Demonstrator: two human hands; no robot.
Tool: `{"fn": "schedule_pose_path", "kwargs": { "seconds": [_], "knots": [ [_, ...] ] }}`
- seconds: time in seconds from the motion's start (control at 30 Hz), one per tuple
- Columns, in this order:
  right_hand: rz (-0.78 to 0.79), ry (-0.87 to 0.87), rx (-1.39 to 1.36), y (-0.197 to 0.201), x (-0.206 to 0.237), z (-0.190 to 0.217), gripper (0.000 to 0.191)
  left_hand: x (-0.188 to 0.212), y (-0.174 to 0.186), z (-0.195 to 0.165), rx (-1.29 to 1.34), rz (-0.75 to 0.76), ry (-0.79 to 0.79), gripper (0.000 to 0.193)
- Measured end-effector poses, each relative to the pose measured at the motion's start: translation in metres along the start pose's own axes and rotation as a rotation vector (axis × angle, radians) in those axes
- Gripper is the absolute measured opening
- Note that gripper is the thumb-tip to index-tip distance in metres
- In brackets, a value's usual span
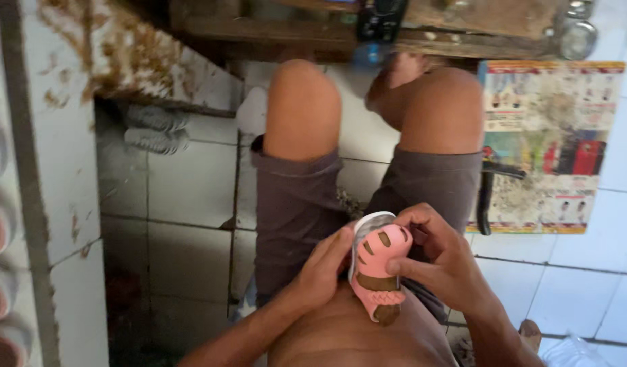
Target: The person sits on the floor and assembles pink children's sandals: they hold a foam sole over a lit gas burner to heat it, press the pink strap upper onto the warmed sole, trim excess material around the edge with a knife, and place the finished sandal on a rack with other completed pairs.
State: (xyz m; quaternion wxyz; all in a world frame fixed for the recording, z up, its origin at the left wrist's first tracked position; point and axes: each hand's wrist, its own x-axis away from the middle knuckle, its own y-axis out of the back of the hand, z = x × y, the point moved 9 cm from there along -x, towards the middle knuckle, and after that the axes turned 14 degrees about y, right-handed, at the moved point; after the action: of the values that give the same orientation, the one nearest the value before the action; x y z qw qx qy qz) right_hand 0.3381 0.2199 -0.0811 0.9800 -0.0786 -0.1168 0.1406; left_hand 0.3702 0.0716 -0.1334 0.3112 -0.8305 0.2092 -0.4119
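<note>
While I sit with my knees apart, my left hand (324,268) presses its fingers against the side of a small pink sandal (376,268), and my right hand (439,261) closes thumb and fingers around its other edge, so both hands grip it over my lap; its white sole edge points toward twelve o'clock, brown smears mark its near end; beyond, at twelve, my grey shorts (296,204) and bare knees; at three o'clock a printed paper sheet (548,146) lies on the white tiled floor (191,183); at ten o'clock a pair of grey shoes (157,129); farthest, a wooden bench (463,27); no containers' contents are discernible.
</note>
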Motion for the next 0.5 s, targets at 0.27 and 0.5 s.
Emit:
{"fn": "schedule_pose_path", "kwargs": {
  "seconds": [0.27,0.5],
  "knots": [
    [-0.098,-0.045,0.172,-0.004,-0.008,0.004,0.052,0.010,0.012,-0.012,-0.115,-0.295,-0.096,0.040],
    [-0.090,0.092,0.274,-0.010,-0.006,0.020,0.052,0.016,0.016,-0.015,-0.221,-0.376,-0.146,0.039]
  ]
}}
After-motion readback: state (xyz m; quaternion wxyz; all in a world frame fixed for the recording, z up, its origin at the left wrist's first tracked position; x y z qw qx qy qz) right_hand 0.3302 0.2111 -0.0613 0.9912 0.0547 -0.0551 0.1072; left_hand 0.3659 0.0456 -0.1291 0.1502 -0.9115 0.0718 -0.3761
